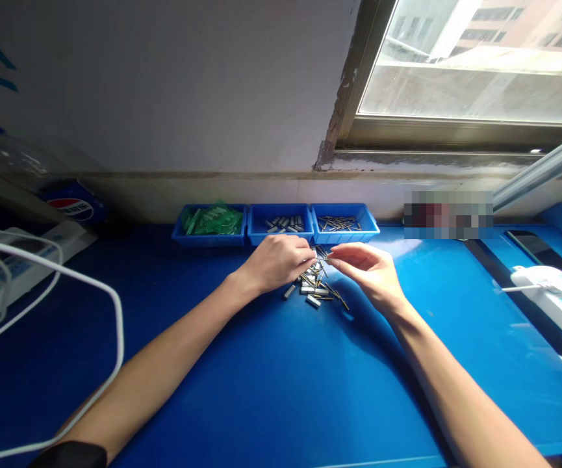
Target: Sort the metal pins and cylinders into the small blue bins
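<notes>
My left hand (281, 261) is closed, thumb against curled fingers, with a pale glint at its tips; what it grips is mostly hidden. Facing it, my right hand (369, 266) pinches what looks like a thin metal pin (328, 257) between thumb and forefinger. The two sets of fingertips nearly meet above a loose pile of short silver cylinders (314, 301) and thin brass-and-dark pins (342, 299) on the blue table. Behind my hands, a blue bin (256, 235) holds silver cylinders, and another blue bin (372, 227) holds thin pins.
A third blue bin (179, 235) contains green plastic bags (217, 220). White cables (119, 325) loop across the left side, near a large bottle (71, 198). A white power strip (561, 302) and a dark phone-like slab (534, 247) lie at right. Wall and window stand behind.
</notes>
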